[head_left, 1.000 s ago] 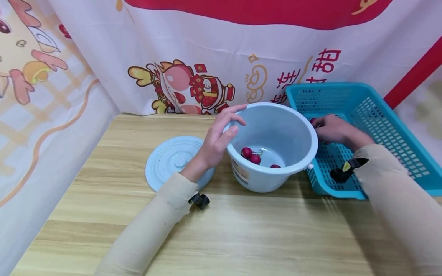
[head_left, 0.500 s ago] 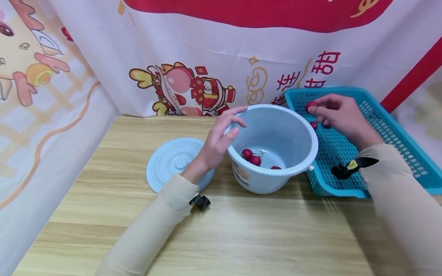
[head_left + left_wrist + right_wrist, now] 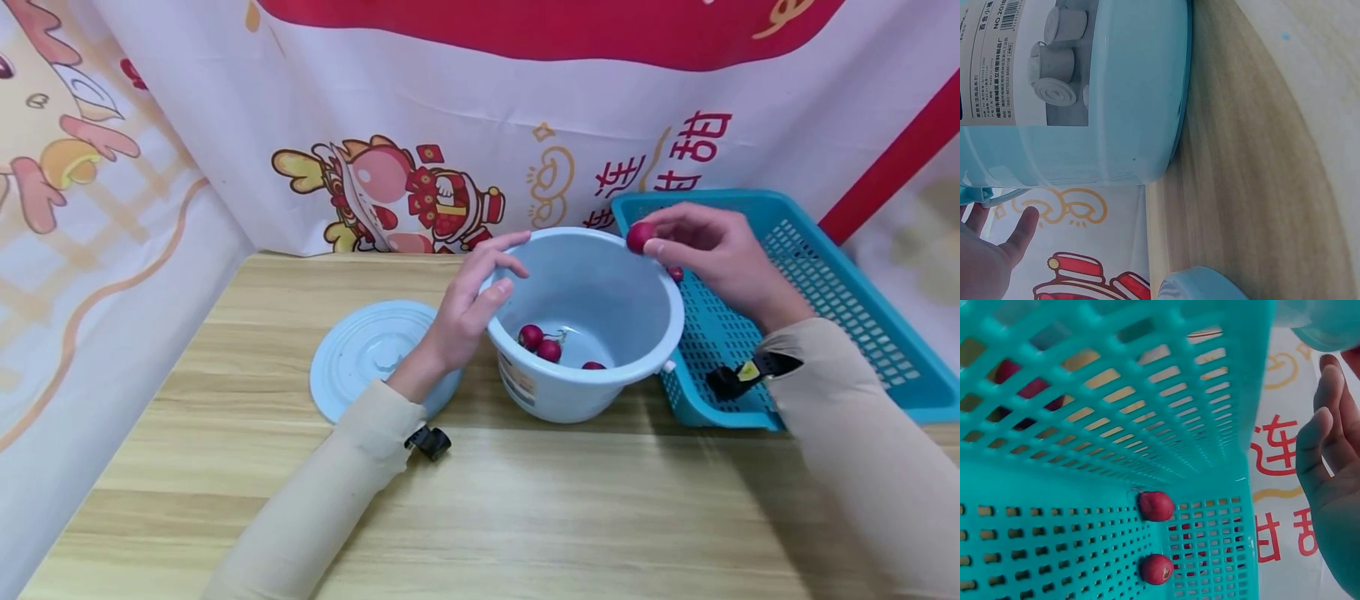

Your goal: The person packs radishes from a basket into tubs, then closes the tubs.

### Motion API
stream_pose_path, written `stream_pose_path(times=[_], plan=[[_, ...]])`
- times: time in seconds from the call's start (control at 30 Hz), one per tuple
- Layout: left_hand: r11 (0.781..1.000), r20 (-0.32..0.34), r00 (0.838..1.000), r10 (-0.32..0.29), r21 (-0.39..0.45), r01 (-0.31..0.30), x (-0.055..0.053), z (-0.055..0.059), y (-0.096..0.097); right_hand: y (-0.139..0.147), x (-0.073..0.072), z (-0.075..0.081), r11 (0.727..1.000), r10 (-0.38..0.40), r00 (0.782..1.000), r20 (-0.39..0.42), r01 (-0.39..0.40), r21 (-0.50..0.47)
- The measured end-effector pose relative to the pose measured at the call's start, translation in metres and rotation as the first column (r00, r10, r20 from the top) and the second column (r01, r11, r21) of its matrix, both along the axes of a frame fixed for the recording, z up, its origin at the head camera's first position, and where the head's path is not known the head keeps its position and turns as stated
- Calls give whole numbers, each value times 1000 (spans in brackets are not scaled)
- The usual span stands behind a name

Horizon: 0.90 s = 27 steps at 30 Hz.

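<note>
Flanking the bucket: lid, basket

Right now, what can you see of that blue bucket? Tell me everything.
The bucket is pale blue, glossy and plastic-looking, with a thick round rim, a printed label on its outer wall and a white nub beside the basket. It stands mouth up and lidless on the wooden-looking table, at least three red radishes inside. The left hand grips its rim; whether the radish in the right hand touches it is unclear.
</note>
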<state>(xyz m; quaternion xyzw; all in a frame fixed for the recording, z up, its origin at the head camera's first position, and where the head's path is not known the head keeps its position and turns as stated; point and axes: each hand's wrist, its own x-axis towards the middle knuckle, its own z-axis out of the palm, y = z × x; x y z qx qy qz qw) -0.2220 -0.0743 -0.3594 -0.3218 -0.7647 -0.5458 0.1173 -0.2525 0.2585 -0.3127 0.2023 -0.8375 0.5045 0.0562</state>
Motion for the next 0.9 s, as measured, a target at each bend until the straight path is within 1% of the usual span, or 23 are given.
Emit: stream_pose_path(times=[0.1, 0.33, 0.47, 0.67, 0.9], plan=[[1000, -2, 1000, 2, -2, -2, 0, 0, 0, -2, 0, -1, 999, 35, 999, 6, -35, 27], [1000, -7, 1000, 2, -3, -2, 1, 0, 0, -8, 0, -3, 995, 67, 998, -7, -67, 69], [1000, -8, 1000, 3, -2, -3, 1, 0, 0, -11, 1, -5, 993, 70, 997, -22, -68, 95], [1000, -2, 1000, 3, 0, -3, 1, 0, 1, -11, 1, -6, 993, 69, 998, -8, -68, 93], [1000, -11, 1000, 0, 3, 0, 1, 0, 2, -9, 1, -7, 993, 77, 997, 18, -78, 89]])
